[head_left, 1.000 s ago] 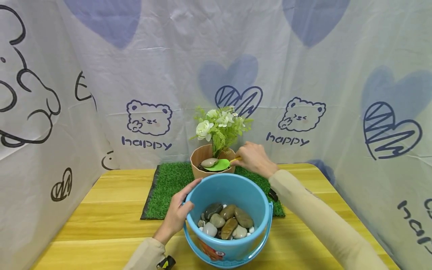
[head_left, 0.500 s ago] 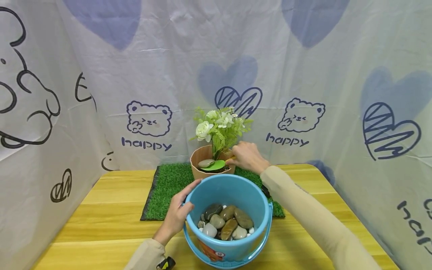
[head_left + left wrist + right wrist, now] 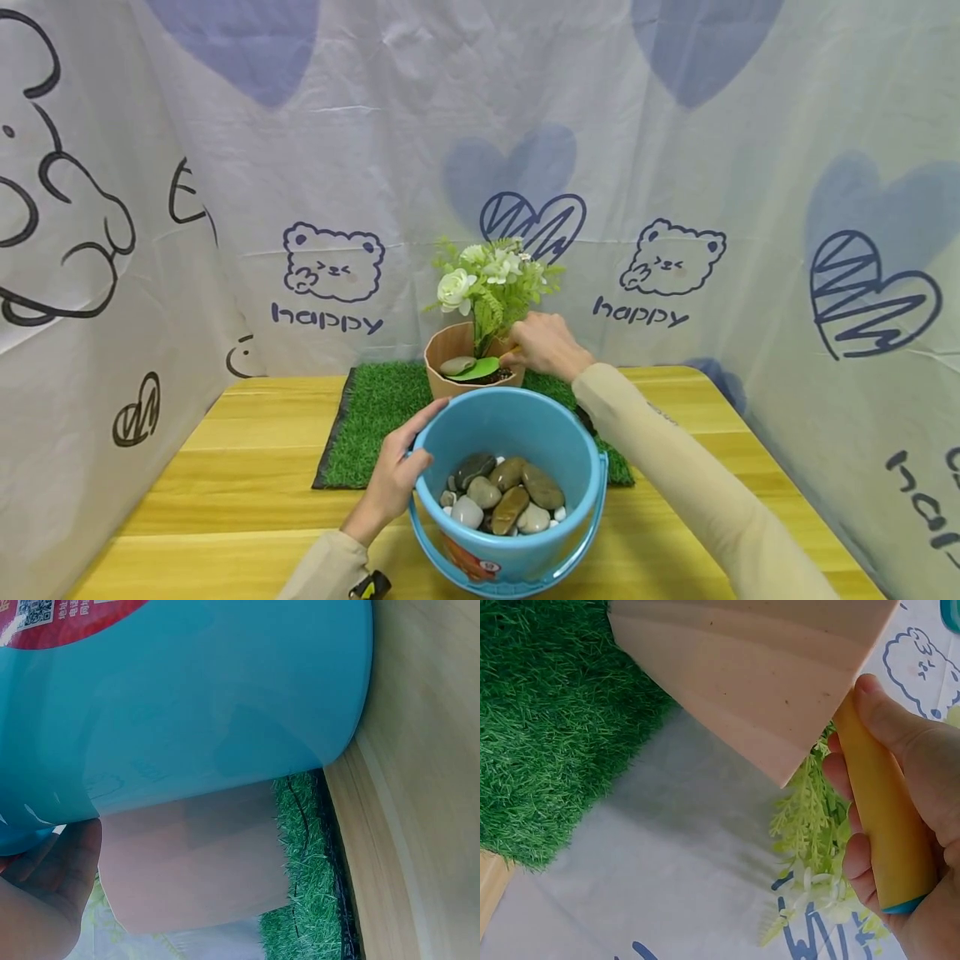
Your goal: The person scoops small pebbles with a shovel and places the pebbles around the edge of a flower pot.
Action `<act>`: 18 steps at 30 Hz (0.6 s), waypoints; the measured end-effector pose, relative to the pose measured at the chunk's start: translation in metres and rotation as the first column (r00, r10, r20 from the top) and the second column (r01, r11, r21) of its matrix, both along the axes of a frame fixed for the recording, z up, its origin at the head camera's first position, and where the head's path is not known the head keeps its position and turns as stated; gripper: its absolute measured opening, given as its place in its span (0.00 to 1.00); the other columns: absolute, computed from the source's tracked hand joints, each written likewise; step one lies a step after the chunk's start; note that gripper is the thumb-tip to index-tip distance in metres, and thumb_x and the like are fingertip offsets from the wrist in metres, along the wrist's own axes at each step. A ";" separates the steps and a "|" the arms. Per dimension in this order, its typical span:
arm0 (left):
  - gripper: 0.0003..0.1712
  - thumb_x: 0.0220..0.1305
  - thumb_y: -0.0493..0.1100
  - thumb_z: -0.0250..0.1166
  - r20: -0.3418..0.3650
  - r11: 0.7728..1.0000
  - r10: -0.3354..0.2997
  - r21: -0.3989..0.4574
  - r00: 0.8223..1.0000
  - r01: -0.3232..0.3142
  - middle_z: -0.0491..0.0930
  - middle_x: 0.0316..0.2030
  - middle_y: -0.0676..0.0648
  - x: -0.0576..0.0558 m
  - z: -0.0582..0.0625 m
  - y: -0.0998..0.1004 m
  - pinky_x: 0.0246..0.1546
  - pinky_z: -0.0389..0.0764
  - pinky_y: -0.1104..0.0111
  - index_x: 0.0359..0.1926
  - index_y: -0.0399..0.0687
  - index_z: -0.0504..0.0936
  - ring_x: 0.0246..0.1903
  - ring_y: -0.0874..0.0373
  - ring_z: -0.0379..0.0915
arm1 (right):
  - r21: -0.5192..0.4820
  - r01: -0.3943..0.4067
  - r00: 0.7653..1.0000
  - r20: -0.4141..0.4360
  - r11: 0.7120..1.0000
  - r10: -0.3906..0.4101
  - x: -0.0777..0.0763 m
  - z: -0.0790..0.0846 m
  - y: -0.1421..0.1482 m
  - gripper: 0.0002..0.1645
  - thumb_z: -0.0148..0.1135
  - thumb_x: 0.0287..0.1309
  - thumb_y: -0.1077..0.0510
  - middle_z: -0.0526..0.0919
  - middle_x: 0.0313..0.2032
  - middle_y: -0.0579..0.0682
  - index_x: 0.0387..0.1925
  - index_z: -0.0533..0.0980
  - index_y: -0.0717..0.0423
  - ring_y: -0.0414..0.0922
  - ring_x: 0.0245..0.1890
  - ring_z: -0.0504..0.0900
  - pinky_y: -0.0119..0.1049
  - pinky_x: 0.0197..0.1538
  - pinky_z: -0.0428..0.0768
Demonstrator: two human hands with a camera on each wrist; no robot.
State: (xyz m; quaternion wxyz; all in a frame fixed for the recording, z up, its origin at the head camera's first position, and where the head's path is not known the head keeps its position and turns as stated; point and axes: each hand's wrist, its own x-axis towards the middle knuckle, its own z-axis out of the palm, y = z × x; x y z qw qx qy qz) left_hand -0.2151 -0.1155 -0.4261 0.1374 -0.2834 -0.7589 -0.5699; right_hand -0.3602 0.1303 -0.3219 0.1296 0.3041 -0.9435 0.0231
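The blue bucket (image 3: 510, 417), nearest, stands on the wooden counter (image 3: 255, 475), stones (image 3: 510, 472) heaped in its bottom. The left hand (image 3: 396, 467) clamps its rim on the left — thumb over the edge, the other fingers outside. Beyond, on a green turf mat (image 3: 375, 417), sits a tan pot (image 3: 757, 675) with dark soil (image 3: 498, 377). The right hand (image 3: 546, 343) has its fingers wrapped round the yellow handle (image 3: 885, 810) of a trowel (image 3: 483, 367) — its green blade is in the pot, next to a stone (image 3: 456, 365); I cannot tell whether these touch. White flowers (image 3: 491, 271) rise from the pot; behind hangs a printed cloth (image 3: 420, 158).
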 end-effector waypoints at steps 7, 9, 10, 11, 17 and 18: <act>0.40 0.54 0.33 0.46 0.006 1.000 0.003 -0.005 1.000 -0.003 0.74 0.63 0.38 0.000 -0.002 0.000 0.46 0.83 0.61 0.72 0.49 0.65 0.54 0.41 0.78 | 0.007 0.006 1.000 0.005 1.000 -0.006 -0.001 -0.001 -0.001 0.22 0.70 0.51 0.40 0.64 0.10 0.39 0.12 0.78 0.45 0.38 0.15 0.61 0.32 0.20 0.59; 0.40 0.54 0.33 0.46 0.006 1.000 0.000 -0.003 1.000 0.000 0.74 0.63 0.38 0.000 -0.002 0.000 0.46 0.83 0.60 0.72 0.49 0.65 0.54 0.41 0.78 | 0.005 0.007 1.000 0.006 1.000 -0.008 -0.001 0.000 -0.001 0.20 0.70 0.51 0.40 0.66 0.10 0.39 0.13 0.80 0.45 0.38 0.15 0.63 0.32 0.20 0.60; 0.40 0.54 0.33 0.46 0.006 1.000 -0.001 -0.002 1.000 0.001 0.74 0.63 0.38 0.000 -0.002 0.000 0.46 0.83 0.60 0.72 0.49 0.65 0.54 0.41 0.78 | 0.006 0.008 1.000 0.012 1.000 -0.008 -0.001 0.000 -0.001 0.21 0.70 0.51 0.40 0.66 0.10 0.39 0.12 0.79 0.46 0.38 0.15 0.62 0.32 0.20 0.60; 0.40 0.55 0.33 0.46 0.007 1.000 -0.003 0.000 1.000 0.003 0.74 0.63 0.38 0.000 -0.002 0.000 0.46 0.83 0.60 0.72 0.49 0.65 0.54 0.41 0.78 | 0.008 0.009 1.000 0.018 1.000 -0.010 0.000 0.001 -0.001 0.23 0.70 0.52 0.40 0.65 0.10 0.40 0.11 0.78 0.47 0.38 0.15 0.61 0.32 0.20 0.59; 0.40 0.55 0.33 0.46 0.009 1.000 -0.006 0.003 1.000 0.006 0.74 0.63 0.37 0.001 -0.001 0.000 0.45 0.84 0.58 0.72 0.49 0.65 0.54 0.41 0.78 | 0.003 0.030 0.999 0.021 1.000 -0.030 0.001 0.008 0.001 0.17 0.69 0.52 0.39 0.75 0.14 0.39 0.20 0.85 0.44 0.39 0.17 0.69 0.35 0.22 0.67; 0.40 0.55 0.33 0.46 0.010 1.000 -0.003 0.003 1.000 0.003 0.74 0.63 0.38 0.001 0.000 0.000 0.46 0.84 0.58 0.72 0.49 0.65 0.54 0.41 0.78 | -0.002 0.031 0.999 0.017 1.000 -0.031 0.001 0.009 0.001 0.15 0.69 0.52 0.39 0.78 0.16 0.39 0.22 0.86 0.43 0.39 0.18 0.71 0.36 0.23 0.69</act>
